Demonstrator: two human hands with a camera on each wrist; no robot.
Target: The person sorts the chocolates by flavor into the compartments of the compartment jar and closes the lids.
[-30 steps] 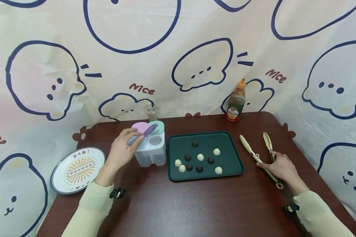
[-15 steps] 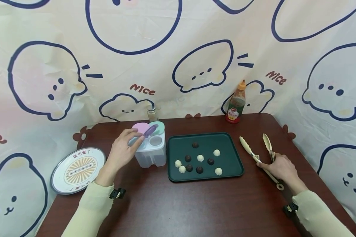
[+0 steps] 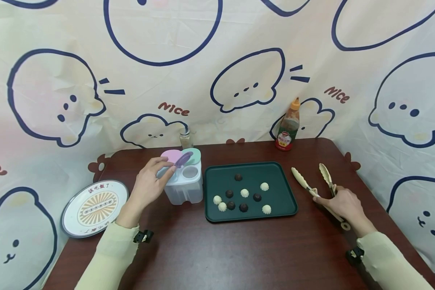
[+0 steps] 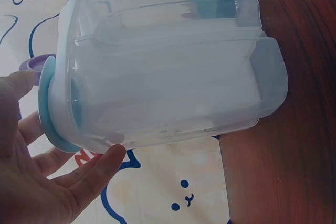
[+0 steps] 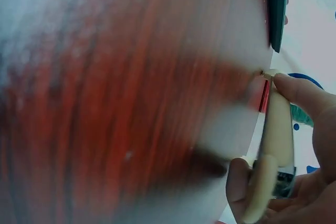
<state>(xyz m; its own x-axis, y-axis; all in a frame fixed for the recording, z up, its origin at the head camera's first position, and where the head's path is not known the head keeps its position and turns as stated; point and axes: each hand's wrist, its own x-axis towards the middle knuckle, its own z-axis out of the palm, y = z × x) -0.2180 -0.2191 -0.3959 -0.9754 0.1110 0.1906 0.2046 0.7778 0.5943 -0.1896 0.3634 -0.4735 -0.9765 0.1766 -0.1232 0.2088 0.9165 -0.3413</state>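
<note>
Tongs (image 3: 317, 189) at frame right are being gripped by the right hand (image 3: 342, 203); the left hand's (image 3: 148, 185) relaxed fingers are touching the container (image 3: 185, 183); the sweets (image 3: 243, 194) are lying untouched.

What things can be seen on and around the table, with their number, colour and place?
table: one, dark brown, under everything
tray: one, dark green, centre
dark balls: five, brown, in tray
pale balls: five, cream, in tray
container: one, clear plastic, pastel lids, left of tray
tongs: one, cream, right of tray
sauce bottle: one, orange cap, far edge
glass jar: one, clear, behind container
plate: one, patterned, at the table's left edge
left hand: touches the container lids
right hand: holds the tongs
sleeves: two, pale green
</note>
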